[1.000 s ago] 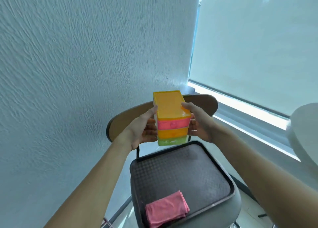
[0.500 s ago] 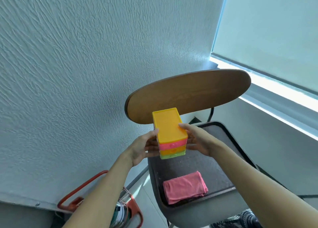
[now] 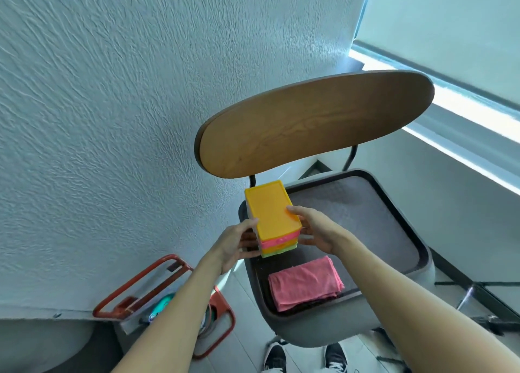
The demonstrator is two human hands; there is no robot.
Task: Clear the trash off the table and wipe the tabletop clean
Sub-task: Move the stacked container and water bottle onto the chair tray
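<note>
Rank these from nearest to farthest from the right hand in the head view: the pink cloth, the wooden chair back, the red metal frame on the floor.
From the right hand:
1. Pink cloth, just below it on the dark tray.
2. Wooden chair back, above, beyond the tray.
3. Red metal frame, far off to the left, down by the wall.

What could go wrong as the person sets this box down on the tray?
The box is at the tray's left rim, held by left hand and right hand; it might tip off that edge. The tray itself sits on a chair seat and could slide.
</note>
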